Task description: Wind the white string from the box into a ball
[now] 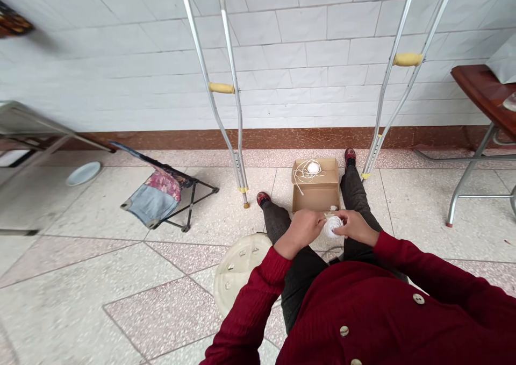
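Note:
Between my hands, above the near edge of an open cardboard box, is a round ball of white cord (333,227). My right hand (357,228) has its fingers and thumb closed on the ball's right side. My left hand (305,229) is closed in a pinch at the ball's left side, on what looks like the strand of cord; its fingers partly hide it. On the floor between my feet lies the cardboard box (316,197). Inside its far part are a second white ball (313,167) and loose loops of cord. A small white tuft (334,208) shows at its near right corner.
Two crutches, left (237,139) and right (382,123), lean on the tiled wall. A folding stool (155,198) stands at the left. Close by my left leg is a round cream stool (229,295). A brown table (484,93) is at the right.

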The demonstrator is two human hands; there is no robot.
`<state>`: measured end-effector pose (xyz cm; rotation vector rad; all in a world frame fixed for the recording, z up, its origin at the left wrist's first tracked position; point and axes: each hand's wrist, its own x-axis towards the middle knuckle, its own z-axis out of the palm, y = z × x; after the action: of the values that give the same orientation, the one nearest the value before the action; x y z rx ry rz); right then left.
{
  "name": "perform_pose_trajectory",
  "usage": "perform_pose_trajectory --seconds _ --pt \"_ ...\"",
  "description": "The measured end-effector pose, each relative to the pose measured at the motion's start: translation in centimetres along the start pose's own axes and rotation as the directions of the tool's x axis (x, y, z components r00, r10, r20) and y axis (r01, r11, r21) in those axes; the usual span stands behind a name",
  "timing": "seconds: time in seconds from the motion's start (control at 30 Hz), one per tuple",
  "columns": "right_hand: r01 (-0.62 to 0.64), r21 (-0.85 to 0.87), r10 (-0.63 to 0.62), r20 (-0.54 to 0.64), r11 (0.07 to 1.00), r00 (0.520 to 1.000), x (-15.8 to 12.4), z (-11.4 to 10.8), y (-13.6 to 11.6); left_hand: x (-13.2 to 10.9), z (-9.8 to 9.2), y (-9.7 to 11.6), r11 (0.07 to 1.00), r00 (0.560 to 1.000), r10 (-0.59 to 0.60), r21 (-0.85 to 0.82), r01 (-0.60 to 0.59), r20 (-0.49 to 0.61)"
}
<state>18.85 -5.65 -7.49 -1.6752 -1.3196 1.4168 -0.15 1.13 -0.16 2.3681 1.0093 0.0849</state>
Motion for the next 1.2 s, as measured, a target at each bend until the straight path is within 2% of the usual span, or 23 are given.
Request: perform_pose_trajectory --seconds 0.1,0.2,0.27,0.33,0.43,0.53,0.67,0.77,0.87,0.97,1.03,1.1,1.2 --pt "-0.02 0.132 0.04 -0.15 0.991 0.988 2.5 -0.8 -0.4 -0.8 1.4 0.5 0.994 0.999 -0.036 -0.106 0.038 0.021" --pt "0.032 0.355 0.046 -0.209 0.934 0.977 3.6 -1.5 -3.0 -1.6 2.4 0.3 0.942 0.999 -0.045 -0.331 0.052 0.027" --pt "0.023 0.502 0.047 -0.127 0.865 0.991 3.2 -1.7 -5.2 -2.1 2.8 -0.2 0.876 0.999 -0.036 -0.48 0.032 0.0" --pt "-0.042 0.598 0.027 0.034 0.8 0.999 2.2 -1.7 -7.1 -2.3 3.1 -0.8 0.818 0.999 -0.044 -0.575 0.018 -0.031" --pt "-0.184 0.586 -0.013 0.315 0.789 0.949 0.4 -1.6 -8.1 -2.4 3.7 -1.7 0.78 0.998 -0.042 -0.625 0.009 -0.037" --pt "-0.285 0.483 0.048 0.445 0.828 0.894 -1.1 -1.7 -7.2 -2.2 4.1 -2.3 0.83 1.0 0.026 -0.558 -0.018 0.007" --pt "-0.313 0.398 0.097 0.478 0.862 0.873 -2.4 -2.0 -5.3 -1.8 3.4 -2.4 0.976 0.995 0.095 -0.195 -0.093 0.001" --pt "-0.331 0.407 0.087 0.512 0.851 0.855 -2.7 -2.2 -4.6 -1.4 2.9 -2.0 0.986 0.986 0.164 0.015 -0.164 0.008" --pt "-0.35 0.529 0.045 0.504 0.773 0.862 -2.3 -3.0 -5.0 -1.1 3.2 -1.6 0.981 0.981 0.195 0.018 -0.195 0.016" --pt "-0.323 0.724 0.042 0.378 0.61 0.925 -1.6 -4.5 -6.0 -1.1 4.0 -1.8 0.976 0.983 0.183 -0.114 -0.183 -0.019" --pt "-0.277 0.791 0.036 0.309 0.546 0.951 -1.4 -5.6 -6.5 -1.1 4.2 -2.3 0.968 0.986 0.167 -0.187 -0.169 -0.028" --pt "-0.268 0.761 0.002 0.331 0.591 0.944 -1.4 -6.0 -6.8 -0.9 3.9 -2.8 0.972 0.991 0.127 -0.196 -0.134 -0.049" --pt "-0.295 0.552 0.006 0.464 0.78 0.886 -1.8 -5.2 -6.0 -0.2 2.4 -3.5 0.993 0.991 0.063 -0.089 -0.074 -0.121"
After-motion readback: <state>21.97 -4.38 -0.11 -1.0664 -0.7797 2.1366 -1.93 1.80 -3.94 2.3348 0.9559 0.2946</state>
